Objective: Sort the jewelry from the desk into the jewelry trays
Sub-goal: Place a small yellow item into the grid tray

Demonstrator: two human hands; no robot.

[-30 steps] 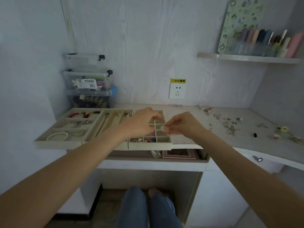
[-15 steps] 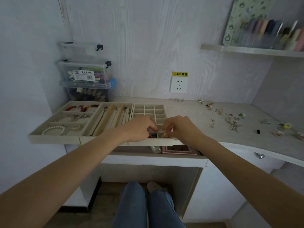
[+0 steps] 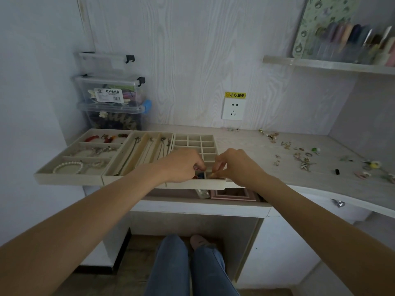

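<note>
Both hands are down at the near edge of the grid tray [image 3: 193, 140], centre frame, over its front row of small cells. The left hand [image 3: 181, 165] has its fingers curled in over a cell where red and blue pieces show; whether it pinches anything cannot be told, as the fingertips are hidden. The right hand [image 3: 235, 165] is narrowed to a pinch on a small gold-coloured piece [image 3: 213, 174] just above the front right cell. That looks like a placing step, and doing it well means lowering the piece fully inside the dividers before letting go, so it cannot hop into the next cell or over the tray's overhanging front lip. The left hand can steady the tray. Left of the grid sit the necklace tray [image 3: 140, 152] and the bracelet tray [image 3: 85, 154], already stocked. Plenty remains: loose jewelry [image 3: 303, 161] lies scattered across the desk [image 3: 245, 144] at right of frame, well apart from the trays.
</note>
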